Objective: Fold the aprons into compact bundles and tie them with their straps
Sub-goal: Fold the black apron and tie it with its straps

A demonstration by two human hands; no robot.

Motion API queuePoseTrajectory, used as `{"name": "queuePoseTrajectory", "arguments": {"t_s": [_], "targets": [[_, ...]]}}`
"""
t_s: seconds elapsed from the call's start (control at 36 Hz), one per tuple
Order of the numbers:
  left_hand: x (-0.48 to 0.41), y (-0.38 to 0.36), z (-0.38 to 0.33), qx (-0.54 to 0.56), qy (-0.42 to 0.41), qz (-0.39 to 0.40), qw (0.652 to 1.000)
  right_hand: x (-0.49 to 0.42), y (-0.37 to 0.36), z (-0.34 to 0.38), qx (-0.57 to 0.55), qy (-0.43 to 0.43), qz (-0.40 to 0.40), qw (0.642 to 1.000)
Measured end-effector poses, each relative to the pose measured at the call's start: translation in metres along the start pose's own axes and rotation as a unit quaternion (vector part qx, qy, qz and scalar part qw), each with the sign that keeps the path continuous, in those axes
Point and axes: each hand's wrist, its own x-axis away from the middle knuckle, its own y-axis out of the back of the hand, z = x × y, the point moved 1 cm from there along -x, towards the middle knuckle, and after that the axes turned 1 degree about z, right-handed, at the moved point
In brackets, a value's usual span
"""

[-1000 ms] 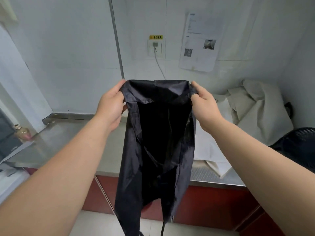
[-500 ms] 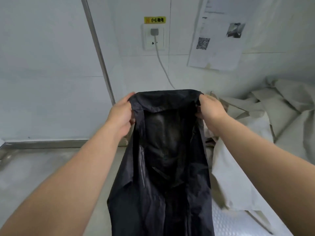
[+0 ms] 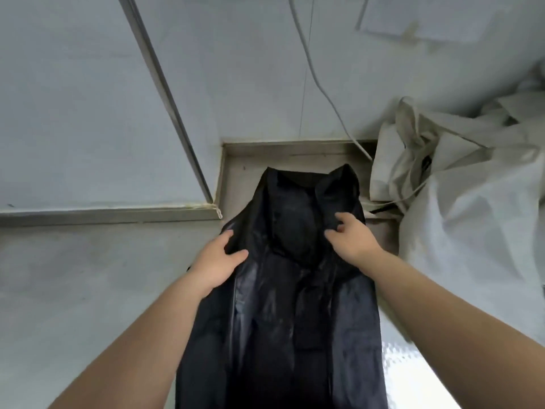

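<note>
Grey steel tabletop (image 3: 88,290) fills seven o'clock, pale wall (image 3: 73,98) above it. A metal strip (image 3: 168,98) climbs toward eleven, white cable (image 3: 321,93) hangs at one.

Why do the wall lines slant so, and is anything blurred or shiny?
Head view: the wide lens tilts the wall strip; the left hand and right hand look slightly smeared; the apron shows a soft sheen; the counter glares white at lower right.
</note>
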Motion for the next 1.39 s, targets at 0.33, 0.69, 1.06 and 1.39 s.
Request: {"name": "queuePoseTrajectory", "arguments": {"t_s": [0.33, 0.69, 1.06, 1.39], "targets": [[0.045, -0.062, 0.067, -0.327, 0.034, -0.050, 0.943, 0.061, -0.061, -0.089, 0.272, 0.063, 0.049, 0.959], [-0.006, -0.052, 0.051, -0.359, 0.085, -0.047, 0.928, -0.007, -0.038, -0.077, 0.319, 0.082, 0.073, 0.942], [0.006, -0.038, 0.039, -0.332, -0.050, -0.200, 0.921, 0.010, -0.027, -0.073, 0.280, 0.052, -0.041, 0.958], [0.103, -0.097, 0.070, -0.378, -0.048, -0.085, 0.921, 0.101, -0.065, -0.111, 0.358, 0.139, 0.136, 0.913]]}}
